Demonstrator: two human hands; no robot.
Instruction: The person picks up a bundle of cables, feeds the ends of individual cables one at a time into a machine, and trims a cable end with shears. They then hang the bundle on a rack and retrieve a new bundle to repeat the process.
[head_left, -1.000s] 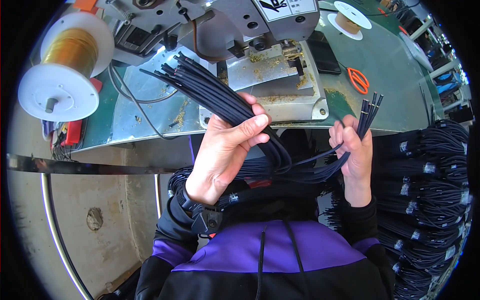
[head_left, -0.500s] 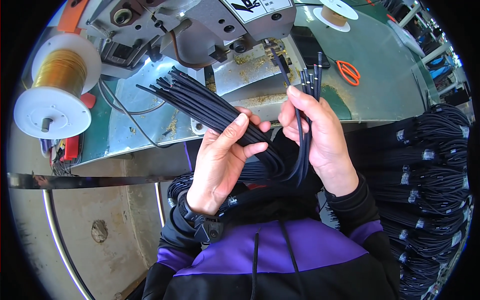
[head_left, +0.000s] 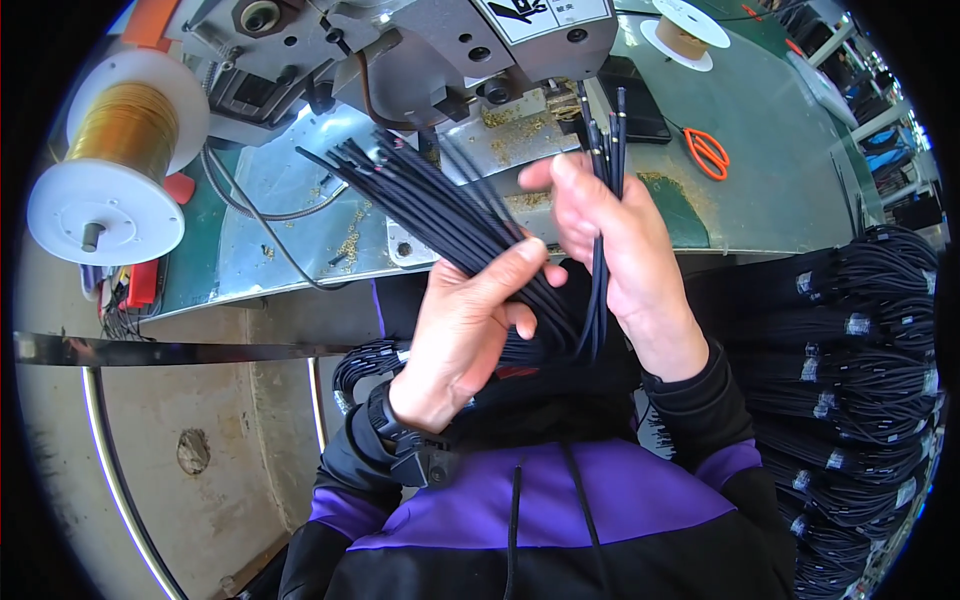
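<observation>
My left hand (head_left: 470, 325) is closed round a thick bundle of black braided cords (head_left: 415, 215), whose loose ends fan up and to the left. A few cords on the bundle's right side are smeared by motion. My right hand (head_left: 625, 240) holds a smaller bunch of the black cords (head_left: 600, 280) upright against its palm, their pale-marked ends poking up above the fingers. Its thumb and forefinger stand free, reaching toward the left bundle. Below both hands the cords bend round and hang together over my lap.
A grey machine (head_left: 440, 60) with metal scraps around its base stands on the green table (head_left: 780, 180). Left of it is a spool of golden wire (head_left: 125, 130); at right lie orange-handled scissors (head_left: 707, 153) and a dark phone-like slab (head_left: 635, 98). Tied black cord bundles (head_left: 850, 370) hang at right.
My right thumb and forefinger have opened from the single cord they pinched. Cords at the left bundle's right side are now moving. The view has shifted slightly.
</observation>
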